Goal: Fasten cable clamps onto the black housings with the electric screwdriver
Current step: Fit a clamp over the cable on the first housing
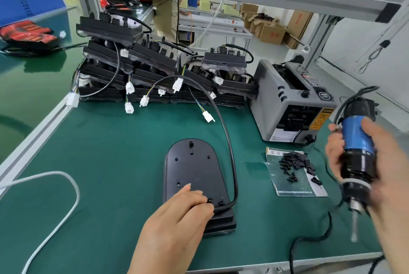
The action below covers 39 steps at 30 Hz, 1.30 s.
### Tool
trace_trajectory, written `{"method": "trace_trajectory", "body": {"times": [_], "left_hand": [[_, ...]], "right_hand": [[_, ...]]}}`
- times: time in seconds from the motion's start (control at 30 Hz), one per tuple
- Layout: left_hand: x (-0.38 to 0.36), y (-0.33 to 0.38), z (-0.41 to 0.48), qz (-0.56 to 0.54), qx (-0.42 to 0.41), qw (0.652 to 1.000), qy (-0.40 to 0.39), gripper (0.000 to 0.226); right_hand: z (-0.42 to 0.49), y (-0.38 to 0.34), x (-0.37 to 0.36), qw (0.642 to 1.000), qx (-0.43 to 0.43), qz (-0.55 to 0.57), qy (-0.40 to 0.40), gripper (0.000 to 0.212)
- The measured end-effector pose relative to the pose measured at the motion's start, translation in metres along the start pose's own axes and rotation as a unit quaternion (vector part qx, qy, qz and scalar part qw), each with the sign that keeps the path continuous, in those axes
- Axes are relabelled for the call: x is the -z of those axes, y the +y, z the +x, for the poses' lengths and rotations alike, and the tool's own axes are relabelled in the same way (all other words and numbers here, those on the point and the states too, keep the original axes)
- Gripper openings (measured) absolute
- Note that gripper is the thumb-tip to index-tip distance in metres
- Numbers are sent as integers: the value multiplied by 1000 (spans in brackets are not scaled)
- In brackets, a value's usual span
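Observation:
A black housing [192, 169] lies flat on the green mat in front of me, with a black cable [230, 147] leaving its near right corner. My left hand [179, 214] rests on the housing's near end, fingertips at a small black clamp and screw [209, 200] beside the cable. My right hand [363, 163] grips the blue and black electric screwdriver [356, 156] upright at the right, its bit [354, 227] pointing down above the mat, away from the housing. Loose black clamps and screws [296, 165] lie on a sheet of paper.
Several stacked black housings with white connectors [155, 68] line the back of the mat. A grey tape dispenser [292, 105] stands at the back right. A white cable [55, 207] loops at the left. The screwdriver's black cord [309, 242] trails over the front edge.

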<state>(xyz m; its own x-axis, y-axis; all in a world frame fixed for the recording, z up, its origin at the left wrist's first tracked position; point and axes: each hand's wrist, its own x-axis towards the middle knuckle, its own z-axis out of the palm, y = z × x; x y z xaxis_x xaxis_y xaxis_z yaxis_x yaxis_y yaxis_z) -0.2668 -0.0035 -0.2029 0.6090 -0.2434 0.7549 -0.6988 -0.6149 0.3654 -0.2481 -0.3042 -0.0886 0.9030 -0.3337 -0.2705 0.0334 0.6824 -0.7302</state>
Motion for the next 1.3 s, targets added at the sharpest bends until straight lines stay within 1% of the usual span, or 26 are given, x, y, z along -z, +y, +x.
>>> {"method": "trace_trajectory", "body": {"times": [0.1,0.2,0.27,0.37,0.47,0.57,0.77,0.9,1.0,1.1,1.3], "left_hand": [[1,1,0,2,3,1000,-8,7],[2,1,0,-1,4,1000,-17,7],[3,1,0,-4,7,1000,-26,9],[4,2,0,-7,11,999,-36,9],[5,1,1,-9,10,999,-43,11],[5,1,1,-13,11,999,-48,14],[4,1,1,-21,14,999,-45,16],[5,1,0,-16,16,999,-46,16],[4,1,0,-18,17,999,-48,17],[4,1,-1,-21,17,998,-50,17],[5,2,0,-23,20,998,-61,16]], "right_hand": [[-9,25,-37,998,53,25,-31,50],[-13,52,-68,992,102,31,-62,45],[-14,69,-84,987,125,23,-95,38],[-14,88,-104,978,157,-6,-140,34],[-10,98,-116,969,181,-26,-164,24],[-7,101,-122,961,199,-44,-185,25],[-4,108,-122,954,212,-79,-198,39],[-4,107,-120,954,209,-68,-205,40],[-5,107,-120,954,207,-65,-209,34],[-7,107,-121,954,200,-65,-214,32],[-8,108,-122,952,195,-67,-226,42]]}}
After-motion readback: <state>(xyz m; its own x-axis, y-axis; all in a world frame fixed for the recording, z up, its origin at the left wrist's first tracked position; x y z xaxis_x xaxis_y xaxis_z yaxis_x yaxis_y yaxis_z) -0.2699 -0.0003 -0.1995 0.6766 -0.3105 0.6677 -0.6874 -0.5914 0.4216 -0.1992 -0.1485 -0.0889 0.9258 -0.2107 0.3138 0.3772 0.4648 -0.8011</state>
